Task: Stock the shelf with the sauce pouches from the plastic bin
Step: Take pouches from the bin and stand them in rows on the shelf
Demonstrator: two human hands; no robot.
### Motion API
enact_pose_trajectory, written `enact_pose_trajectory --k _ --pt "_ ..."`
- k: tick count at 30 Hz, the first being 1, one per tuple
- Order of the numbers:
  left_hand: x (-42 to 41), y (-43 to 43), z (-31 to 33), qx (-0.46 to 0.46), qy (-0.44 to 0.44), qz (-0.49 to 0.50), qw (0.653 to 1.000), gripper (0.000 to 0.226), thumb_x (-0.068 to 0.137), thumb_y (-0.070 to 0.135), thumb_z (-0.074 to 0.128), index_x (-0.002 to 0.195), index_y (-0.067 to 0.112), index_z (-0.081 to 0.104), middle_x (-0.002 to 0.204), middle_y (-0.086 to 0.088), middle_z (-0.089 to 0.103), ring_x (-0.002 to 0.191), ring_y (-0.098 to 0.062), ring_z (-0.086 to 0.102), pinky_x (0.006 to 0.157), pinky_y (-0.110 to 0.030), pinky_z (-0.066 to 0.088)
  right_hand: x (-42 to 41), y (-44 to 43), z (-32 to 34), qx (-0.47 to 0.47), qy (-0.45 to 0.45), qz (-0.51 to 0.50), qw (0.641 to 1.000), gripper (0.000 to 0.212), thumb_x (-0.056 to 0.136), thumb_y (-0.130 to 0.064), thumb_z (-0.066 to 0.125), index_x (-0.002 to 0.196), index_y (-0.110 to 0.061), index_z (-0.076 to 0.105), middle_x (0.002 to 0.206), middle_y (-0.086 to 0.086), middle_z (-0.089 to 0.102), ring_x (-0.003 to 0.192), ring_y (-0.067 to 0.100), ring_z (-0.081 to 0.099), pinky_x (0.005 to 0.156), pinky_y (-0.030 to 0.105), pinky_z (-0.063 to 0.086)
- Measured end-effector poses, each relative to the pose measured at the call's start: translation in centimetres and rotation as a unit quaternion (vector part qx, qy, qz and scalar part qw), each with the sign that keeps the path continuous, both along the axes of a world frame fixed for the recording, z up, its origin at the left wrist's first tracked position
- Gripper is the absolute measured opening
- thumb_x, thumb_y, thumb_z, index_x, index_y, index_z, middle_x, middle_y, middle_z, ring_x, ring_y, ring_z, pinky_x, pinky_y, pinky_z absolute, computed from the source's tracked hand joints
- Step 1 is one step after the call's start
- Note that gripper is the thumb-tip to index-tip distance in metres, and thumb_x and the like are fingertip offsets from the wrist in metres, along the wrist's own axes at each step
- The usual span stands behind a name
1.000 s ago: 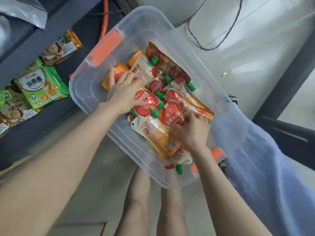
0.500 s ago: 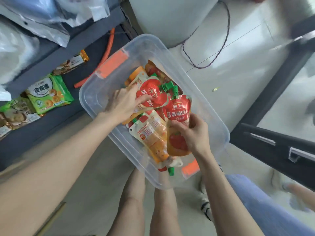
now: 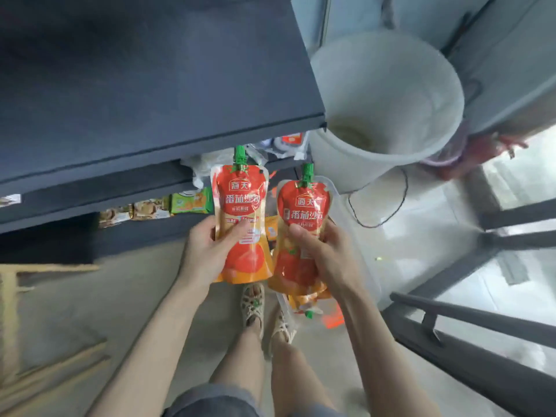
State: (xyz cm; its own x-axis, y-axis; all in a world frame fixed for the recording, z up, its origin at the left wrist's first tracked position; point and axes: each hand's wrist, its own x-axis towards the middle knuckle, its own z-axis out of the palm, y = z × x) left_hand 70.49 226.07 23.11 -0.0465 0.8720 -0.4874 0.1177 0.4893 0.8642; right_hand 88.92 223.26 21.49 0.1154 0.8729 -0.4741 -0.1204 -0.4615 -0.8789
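While the left hand [image 3: 207, 254] grips one sauce pouch [image 3: 240, 206] with its thumb curled across the front, the right hand [image 3: 331, 257] clamps a second pouch [image 3: 301, 218] the same way, thumb over the label. Both pouches stand upright, green caps up, side by side and just apart, the left one a little higher. Above and ahead of the left hand runs the dark shelf [image 3: 150, 85], its front edge close to that pouch's cap. Under the right hand sits the clear plastic bin [image 3: 358, 233], with more pouches [image 3: 304, 302] showing below the wrist. Snack packets [image 3: 180, 203] lie on a lower board, left of the left hand's pouch. Beyond the right hand stands a white bucket [image 3: 391, 94].
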Motion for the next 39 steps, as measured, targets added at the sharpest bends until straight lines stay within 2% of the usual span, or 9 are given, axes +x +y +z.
enact_pose_trajectory --k 4,6,9,15,23,25,29,36,39 --pt "-4.7 -1.9 7.2 0.044 -0.007 0.081 0.996 0.018 0.072 0.026 0.074 0.088 0.020 0.069 0.086 -0.001 0.074 0.081 -0.019 0.071 0.074 -0.036 0.056 -4.3 1.3 7.3 0.067 -0.015 0.076 0.995 0.021 0.080 -0.025 0.073 0.093 -0.009 0.069 0.085 0.011 0.073 0.082 0.025 0.071 0.072 0.036 0.058" --pt "-7.3 -2.4 10.1 0.070 -0.010 0.113 0.991 0.025 0.069 0.031 0.073 0.090 0.018 0.068 0.088 -0.003 0.074 0.083 -0.020 0.071 0.074 -0.038 0.056 -6.9 2.1 10.5 0.095 -0.020 0.105 0.990 0.018 0.079 -0.024 0.074 0.091 -0.013 0.069 0.080 0.004 0.074 0.078 0.018 0.071 0.070 0.030 0.057" --pt "-11.8 -3.1 14.3 0.124 -0.022 0.160 0.979 0.020 0.077 0.030 0.069 0.095 0.019 0.068 0.089 -0.001 0.074 0.085 -0.019 0.071 0.073 -0.038 0.056 -11.9 3.6 15.0 0.145 -0.010 0.145 0.979 0.014 0.073 -0.025 0.077 0.083 -0.019 0.070 0.081 0.006 0.074 0.078 0.024 0.071 0.071 0.036 0.059" --pt "-20.4 -2.6 19.2 0.190 -0.036 0.183 0.964 0.020 0.081 0.038 0.067 0.099 0.028 0.067 0.095 0.006 0.073 0.091 -0.013 0.069 0.079 -0.037 0.054 -21.3 6.1 20.7 0.217 -0.001 0.181 0.959 0.009 0.079 -0.015 0.072 0.086 -0.014 0.067 0.078 0.002 0.074 0.074 0.019 0.071 0.066 0.029 0.058" --pt "-34.1 1.3 23.6 0.259 -0.043 0.155 0.953 0.017 0.088 0.029 0.061 0.104 0.025 0.066 0.094 0.007 0.073 0.088 -0.008 0.069 0.069 -0.021 0.052 -35.3 9.3 24.8 0.276 -0.007 0.143 0.950 0.013 0.078 -0.017 0.073 0.089 -0.011 0.069 0.082 0.005 0.075 0.077 0.020 0.072 0.067 0.029 0.058" --pt "-36.7 2.4 24.2 0.270 -0.044 0.144 0.951 0.018 0.087 0.029 0.061 0.104 0.024 0.066 0.096 0.005 0.073 0.089 -0.009 0.069 0.069 -0.021 0.051 -37.9 10.1 25.4 0.286 -0.010 0.127 0.950 0.014 0.079 -0.018 0.073 0.091 -0.011 0.069 0.084 0.006 0.075 0.079 0.021 0.072 0.069 0.030 0.058" --pt "-40.8 4.2 24.9 0.274 -0.042 0.133 0.952 0.021 0.087 0.030 0.061 0.106 0.021 0.065 0.098 0.003 0.072 0.091 -0.012 0.069 0.070 -0.023 0.052 -41.9 11.3 26.7 0.303 -0.025 0.112 0.946 0.007 0.081 -0.019 0.072 0.086 -0.016 0.068 0.078 -0.002 0.075 0.074 0.013 0.072 0.058 0.019 0.054" --pt "-44.5 8.5 25.9 0.301 -0.023 0.140 0.943 0.021 0.086 0.030 0.064 0.103 0.020 0.063 0.095 0.006 0.070 0.088 -0.010 0.068 0.064 -0.019 0.051 -45.8 14.8 28.4 0.317 -0.036 0.081 0.944 0.008 0.081 -0.018 0.073 0.087 -0.016 0.068 0.077 -0.006 0.073 0.071 0.007 0.070 0.054 0.014 0.051" --pt "-45.4 11.3 26.4 0.332 -0.019 0.131 0.934 0.018 0.085 0.025 0.065 0.103 0.023 0.062 0.098 0.008 0.069 0.091 -0.007 0.066 0.071 -0.022 0.053 -46.6 17.0 28.7 0.322 -0.043 0.060 0.944 0.007 0.081 -0.019 0.073 0.086 -0.018 0.068 0.078 -0.005 0.072 0.070 0.005 0.070 0.053 0.013 0.050"
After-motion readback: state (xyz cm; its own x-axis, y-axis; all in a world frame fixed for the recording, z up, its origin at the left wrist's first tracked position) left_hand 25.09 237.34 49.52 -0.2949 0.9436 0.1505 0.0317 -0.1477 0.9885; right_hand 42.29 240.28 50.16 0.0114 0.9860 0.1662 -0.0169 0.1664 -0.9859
